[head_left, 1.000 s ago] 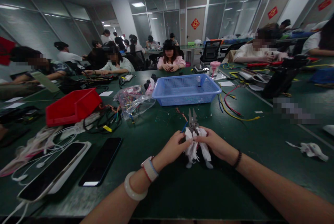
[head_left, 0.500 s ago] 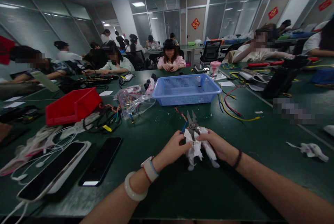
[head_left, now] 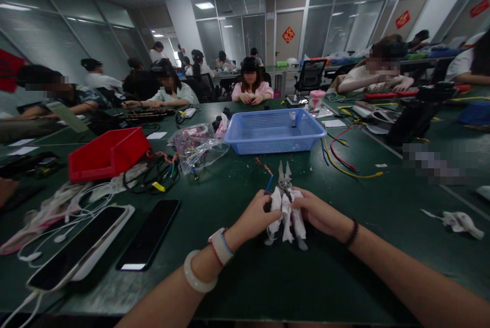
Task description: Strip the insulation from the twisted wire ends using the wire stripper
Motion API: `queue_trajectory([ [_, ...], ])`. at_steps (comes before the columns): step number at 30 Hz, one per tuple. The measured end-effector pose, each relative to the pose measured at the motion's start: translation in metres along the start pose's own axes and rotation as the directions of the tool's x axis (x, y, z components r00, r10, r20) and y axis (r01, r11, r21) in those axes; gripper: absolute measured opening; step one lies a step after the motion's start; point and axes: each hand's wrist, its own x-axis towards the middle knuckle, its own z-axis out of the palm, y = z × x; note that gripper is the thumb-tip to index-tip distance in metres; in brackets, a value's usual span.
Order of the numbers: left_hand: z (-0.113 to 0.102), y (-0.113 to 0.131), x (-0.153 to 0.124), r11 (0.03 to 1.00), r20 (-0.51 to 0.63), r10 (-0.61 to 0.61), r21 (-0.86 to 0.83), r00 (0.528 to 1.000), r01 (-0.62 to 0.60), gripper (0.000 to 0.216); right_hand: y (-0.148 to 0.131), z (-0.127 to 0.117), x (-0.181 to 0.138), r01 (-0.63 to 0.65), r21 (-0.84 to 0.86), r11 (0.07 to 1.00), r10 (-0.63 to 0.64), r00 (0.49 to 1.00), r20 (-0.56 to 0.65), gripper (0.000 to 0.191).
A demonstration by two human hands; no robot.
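Wire-stripping pliers (head_left: 285, 181) point away from me over the green table, their metal jaws slightly apart. White torn paper or cloth (head_left: 286, 221) is wrapped about the handles. My left hand (head_left: 255, 217) is closed on the left handle, thumb laid across the wrapping. On the other handle, my right hand (head_left: 317, 209) is also closed. A blue wire (head_left: 269, 184) with a bare, frayed copper end (head_left: 263, 166) sticks out at the left fingers; its lower end is hidden by that hand.
A blue mesh basket (head_left: 273, 145) stands beyond the pliers. Left of it are a clear bag of wires (head_left: 197, 147), a red bin (head_left: 111, 157) and two phones (head_left: 151, 236) (head_left: 78, 249). Loose coloured wires (head_left: 344, 162) and a crumpled white scrap (head_left: 461, 222) lie to the right. Several people sit around.
The pliers have turned a little, so the jaws point straighter ahead and the handle ends have swung left. Both hands keep their hold. A person at the right has lowered a raised hand.
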Motion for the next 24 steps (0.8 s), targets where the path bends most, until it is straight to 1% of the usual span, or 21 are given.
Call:
queue_trajectory([
  [3,-0.002,0.0,0.001,0.994,0.018,-0.032,-0.109,0.999,0.033,0.012,-0.004,0.002,-0.002,-0.005,0.059,0.998,0.007,1.0,-0.03,0.039],
  [6,-0.002,-0.001,0.001,0.954,0.058,-0.063,-0.29,0.996,0.078,0.014,-0.005,0.002,-0.002,0.009,0.092,0.996,-0.004,0.999,-0.052,0.038],
  [9,-0.002,0.0,-0.002,0.873,0.125,-0.104,-0.464,0.987,0.15,0.019,-0.005,0.002,-0.001,0.01,0.113,0.994,-0.006,0.999,-0.031,0.041],
  [13,-0.003,0.005,-0.004,0.752,0.203,-0.123,-0.62,0.971,0.225,0.021,-0.002,0.003,-0.001,0.015,0.102,0.995,-0.012,0.999,-0.033,0.041],
  [16,-0.005,0.008,-0.005,0.699,0.245,-0.132,-0.664,0.96,0.266,0.019,0.0,0.005,-0.001,0.017,0.056,0.998,-0.016,0.999,-0.029,0.036],
  [19,-0.005,0.009,-0.004,0.693,0.262,-0.134,-0.665,0.956,0.28,0.017,0.002,0.005,0.001,0.021,0.013,1.0,-0.02,0.999,-0.033,0.034],
  [21,-0.004,0.008,-0.003,0.713,0.258,-0.113,-0.652,0.96,0.259,0.018,0.004,0.004,0.002,0.049,-0.008,0.999,-0.05,0.998,-0.034,0.035],
  [24,-0.002,0.007,-0.003,0.783,0.247,-0.068,-0.587,0.966,0.206,0.025,0.006,0.002,0.004,0.092,-0.026,0.995,-0.093,0.996,-0.017,0.042],
])
